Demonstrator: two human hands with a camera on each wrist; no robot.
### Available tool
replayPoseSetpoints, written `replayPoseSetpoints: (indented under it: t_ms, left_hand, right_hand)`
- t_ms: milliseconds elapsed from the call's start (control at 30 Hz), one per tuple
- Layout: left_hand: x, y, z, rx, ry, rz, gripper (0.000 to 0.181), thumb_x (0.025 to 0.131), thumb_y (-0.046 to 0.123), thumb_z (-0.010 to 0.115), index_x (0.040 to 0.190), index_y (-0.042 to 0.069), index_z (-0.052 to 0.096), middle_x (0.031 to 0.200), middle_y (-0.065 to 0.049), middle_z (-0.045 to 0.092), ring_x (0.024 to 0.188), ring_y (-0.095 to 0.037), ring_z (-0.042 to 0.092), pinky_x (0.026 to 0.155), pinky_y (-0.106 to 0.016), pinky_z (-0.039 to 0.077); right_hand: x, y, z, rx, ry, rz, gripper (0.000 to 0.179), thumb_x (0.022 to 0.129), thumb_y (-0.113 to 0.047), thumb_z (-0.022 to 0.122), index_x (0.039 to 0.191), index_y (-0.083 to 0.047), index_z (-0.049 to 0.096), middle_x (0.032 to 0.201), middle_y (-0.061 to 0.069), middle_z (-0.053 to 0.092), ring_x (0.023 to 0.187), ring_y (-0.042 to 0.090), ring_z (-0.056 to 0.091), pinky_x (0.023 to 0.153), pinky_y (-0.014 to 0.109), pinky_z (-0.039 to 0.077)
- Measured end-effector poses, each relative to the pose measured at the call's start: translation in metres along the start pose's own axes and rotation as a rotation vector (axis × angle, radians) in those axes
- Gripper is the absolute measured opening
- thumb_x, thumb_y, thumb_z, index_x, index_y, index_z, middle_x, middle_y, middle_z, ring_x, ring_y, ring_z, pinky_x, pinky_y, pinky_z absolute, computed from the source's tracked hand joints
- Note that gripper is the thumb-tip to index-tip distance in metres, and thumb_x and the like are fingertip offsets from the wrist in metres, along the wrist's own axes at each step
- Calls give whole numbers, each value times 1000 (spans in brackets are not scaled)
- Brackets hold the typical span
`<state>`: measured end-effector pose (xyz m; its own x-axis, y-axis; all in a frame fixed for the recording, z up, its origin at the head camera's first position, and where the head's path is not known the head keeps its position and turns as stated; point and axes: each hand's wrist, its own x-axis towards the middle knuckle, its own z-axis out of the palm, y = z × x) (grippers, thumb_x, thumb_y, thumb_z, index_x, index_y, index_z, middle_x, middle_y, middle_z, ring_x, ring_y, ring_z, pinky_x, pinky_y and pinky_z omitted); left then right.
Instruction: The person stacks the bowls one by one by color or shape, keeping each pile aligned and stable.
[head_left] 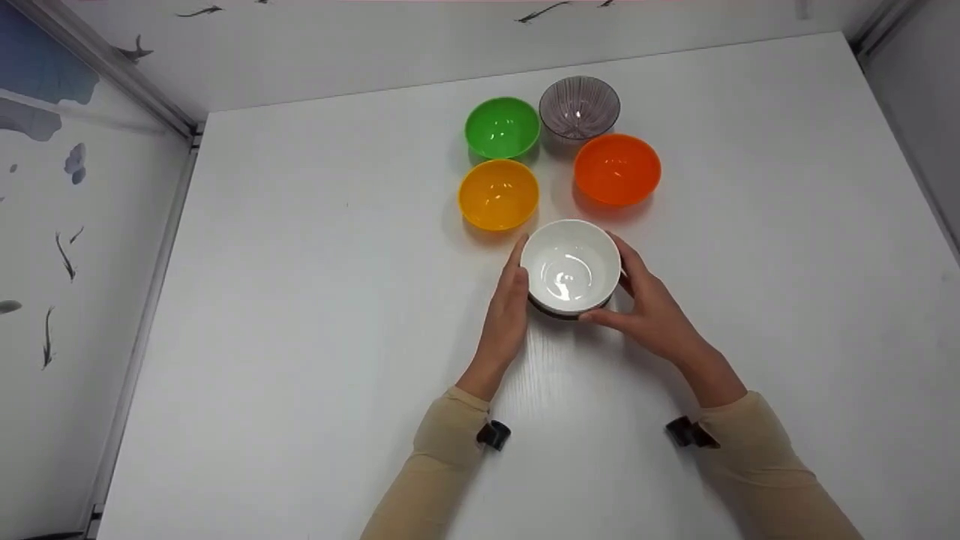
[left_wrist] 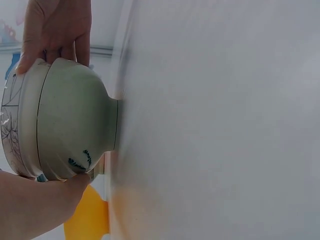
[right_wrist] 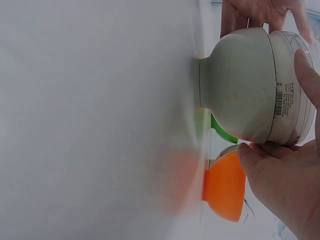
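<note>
A round, white ceramic bowl (head_left: 570, 261) sits in a round, pale-green bowl (left_wrist: 75, 115), clasped between left hand (head_left: 507, 315) and right hand (head_left: 654, 311).
Both grips spread to the bowls' width, low over the smooth white table (head_left: 315, 337), near a round, glossy yellow bowl (head_left: 499, 196); I can't tell whether the foot touches.

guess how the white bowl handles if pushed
The white bowl looks stiff and probably slippery, given its glossy, evenly round inside. It's stacked above a pale green bowl with a narrow foot, so a high push might tip both.
</note>
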<state>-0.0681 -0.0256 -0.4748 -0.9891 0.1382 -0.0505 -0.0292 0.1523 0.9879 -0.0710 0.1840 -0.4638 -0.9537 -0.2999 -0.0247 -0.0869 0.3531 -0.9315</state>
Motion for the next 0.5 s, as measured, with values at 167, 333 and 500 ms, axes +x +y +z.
replayPoseSetpoints:
  t_ms: [167,333,500]
  left_hand:
    - [0,-1,0,8,-2,-12,72,103,63,23,160,20,22,166,1,27,154,-17,24,129,-43,16]
    - [-1,0,-1,14,-5,-20,60,108,50,25,160,21,22,166,1,26,154,-16,24,129,-42,16]
    - [-1,1,-1,19,-5,-27,64,106,55,24,160,21,23,166,1,26,154,-16,24,129,-41,16]
  right_hand:
    - [0,1,0,-2,-6,0,109,77,-20,87,160,-14,17,164,2,28,150,20,30,123,49,28]
    - [-1,0,1,5,-7,2,109,77,-20,87,160,-14,16,164,3,27,150,21,29,123,50,27]
    - [-1,0,1,-2,-10,10,110,77,-17,87,160,-15,15,164,3,26,150,22,29,123,51,27]
